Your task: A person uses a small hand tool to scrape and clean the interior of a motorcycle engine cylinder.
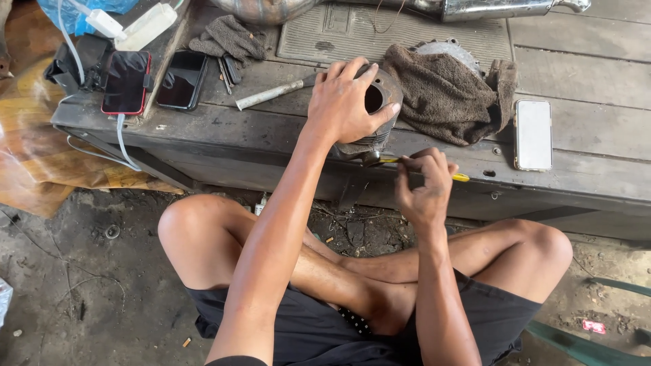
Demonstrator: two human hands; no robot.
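Engine cylinder sits at the near edge of the wooden bench, lying on its side, bore opening facing right and a bit up; its long axis runs roughly left-right. Left hand is on top of it, fingers spread and wrapped over the finned body, thumb by the bore rim. Right hand is just near and right of the cylinder, fingers pinched on a yellow-handled tool; tool lies left-right, tip touching the cylinder's lower near edge. Brown rag just right of the cylinder, white phone further right, metal rod to the left.
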